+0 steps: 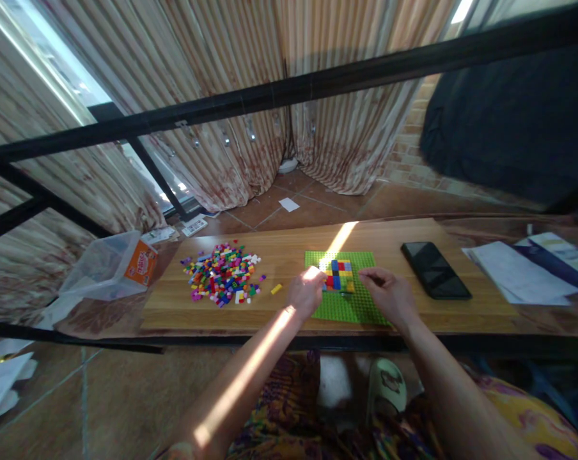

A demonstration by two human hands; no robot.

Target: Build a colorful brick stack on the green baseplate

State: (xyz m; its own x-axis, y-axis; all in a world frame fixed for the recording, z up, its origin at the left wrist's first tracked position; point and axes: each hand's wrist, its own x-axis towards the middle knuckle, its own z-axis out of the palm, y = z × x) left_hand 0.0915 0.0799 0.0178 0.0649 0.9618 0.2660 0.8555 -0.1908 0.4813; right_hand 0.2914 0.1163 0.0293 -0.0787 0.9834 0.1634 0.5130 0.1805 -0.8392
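A green studded baseplate point(325, 310) lies on the low wooden table, partly covered by my hands. On it sits a flat patch of toy bricks point(339, 275) in red, blue, yellow, black and other colours. My left hand point(305, 291) is at the left edge of this patch, its fingers closed and their tips against or right beside the bricks. My right hand point(389, 294) hovers over the plate's right side, thumb and forefinger pinched together just right of the patch. Whatever either hand holds, if anything, is too small or hidden to make out.
A heap of loose toy bricks point(224, 275) spreads over the table's left part, with a single yellow brick point(276, 289) nearer my left hand. A black phone point(435, 269) lies right of the plate. Beyond the table ends are a clear plastic tub point(101, 265) and papers point(519, 271).
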